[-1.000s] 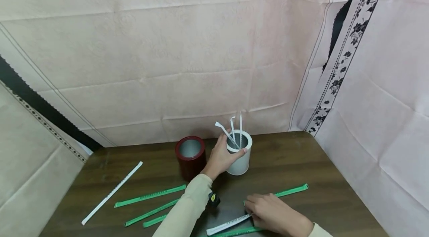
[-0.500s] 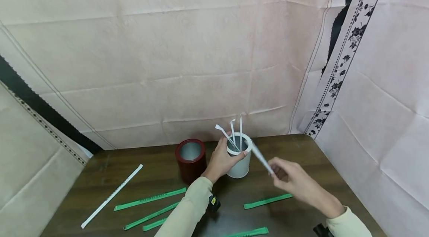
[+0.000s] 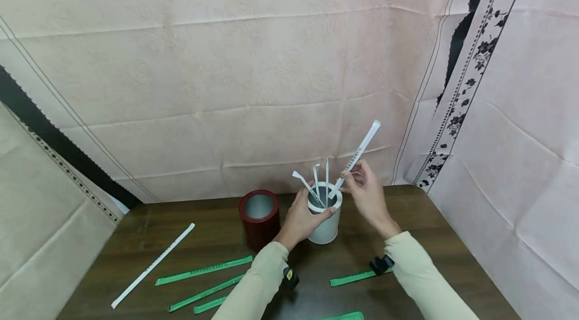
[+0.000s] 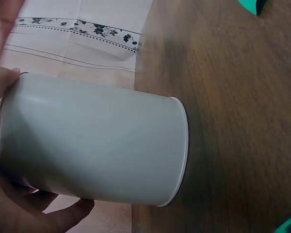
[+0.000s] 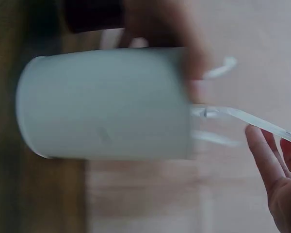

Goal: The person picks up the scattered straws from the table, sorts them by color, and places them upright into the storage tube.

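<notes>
My left hand (image 3: pixel 299 220) holds a white cylindrical canister (image 3: pixel 324 230) near its rim, thumb in front and fingers round the left side. The canister stands upright on the table, its smooth side filling the left wrist view. Three thin white strips (image 3: pixel 327 174) stick up out of it. My right hand (image 3: pixel 370 198) pinches a long white printed strip (image 3: pixel 359 151), like a wrapped straw, between thumb and fingers. Its lower end is inside the canister's mouth and its upper end leans to the right. In the right wrist view this strip (image 5: pixel 254 120) bends near the rim.
A dark red canister (image 3: pixel 259 224) stands just left of the white one. Another white strip (image 3: pixel 154 265) lies at the table's left, with several green strips (image 3: pixel 203 271) beside it. One more green strip (image 3: pixel 353 278) lies under my right wrist. Cloth-covered walls (image 3: pixel 271 84) rise behind the table.
My right hand has picked the white strip up off the table at the front and brought it up to the canister, its end now in the mouth. The left hand stays on the canister.
</notes>
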Demonstrator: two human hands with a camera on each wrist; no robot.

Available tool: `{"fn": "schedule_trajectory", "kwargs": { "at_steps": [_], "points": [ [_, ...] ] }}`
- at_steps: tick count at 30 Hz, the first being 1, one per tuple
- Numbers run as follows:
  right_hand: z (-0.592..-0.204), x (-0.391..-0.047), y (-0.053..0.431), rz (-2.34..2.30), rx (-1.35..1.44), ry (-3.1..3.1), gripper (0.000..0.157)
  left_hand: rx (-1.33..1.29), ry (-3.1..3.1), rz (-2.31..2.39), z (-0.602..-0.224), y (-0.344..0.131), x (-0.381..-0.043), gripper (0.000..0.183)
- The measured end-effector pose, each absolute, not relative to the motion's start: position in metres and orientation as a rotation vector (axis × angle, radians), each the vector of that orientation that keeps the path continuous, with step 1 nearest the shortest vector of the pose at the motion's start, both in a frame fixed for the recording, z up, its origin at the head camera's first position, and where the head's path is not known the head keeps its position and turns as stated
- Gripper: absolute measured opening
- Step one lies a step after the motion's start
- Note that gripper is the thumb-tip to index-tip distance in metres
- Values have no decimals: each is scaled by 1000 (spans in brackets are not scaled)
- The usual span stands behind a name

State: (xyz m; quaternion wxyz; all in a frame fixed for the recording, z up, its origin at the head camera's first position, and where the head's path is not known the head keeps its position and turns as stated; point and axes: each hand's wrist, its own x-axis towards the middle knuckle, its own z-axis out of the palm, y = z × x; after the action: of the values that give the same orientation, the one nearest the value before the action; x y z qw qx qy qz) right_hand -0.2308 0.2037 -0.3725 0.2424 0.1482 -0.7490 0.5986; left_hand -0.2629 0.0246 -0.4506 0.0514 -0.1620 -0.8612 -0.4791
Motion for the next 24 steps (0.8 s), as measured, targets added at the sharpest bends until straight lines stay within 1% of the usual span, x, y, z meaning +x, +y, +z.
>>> {"fn": "schedule_trajectory", "kwargs": {
  "at_steps": [3,6,9,13,18,20,24],
  "points": [
    [-400,-248,200,1515,293,-2109,19,-511,-2605,-1466,-451,25,-264,95],
    [-420,-249,196,1398,211,-2196,16,-540,-2586,-1481,-452,24,-264,94],
    [-435,-244,194,1393,191,-2234,22,-552,-2571,-1487,-452,23,-264,94],
    [-449,-237,201,1489,207,-2203,35,-552,-2584,-1468,-451,23,-263,96],
    [-455,-237,214,1604,371,-2230,40,-551,-2631,-1373,-451,20,-264,97],
    [-454,-238,217,1594,448,-2318,48,-575,-2650,-1361,-451,17,-264,93],
    [-450,-245,216,1470,522,-2502,73,-693,-2655,-1437,-447,13,-265,81]
  ]
}}
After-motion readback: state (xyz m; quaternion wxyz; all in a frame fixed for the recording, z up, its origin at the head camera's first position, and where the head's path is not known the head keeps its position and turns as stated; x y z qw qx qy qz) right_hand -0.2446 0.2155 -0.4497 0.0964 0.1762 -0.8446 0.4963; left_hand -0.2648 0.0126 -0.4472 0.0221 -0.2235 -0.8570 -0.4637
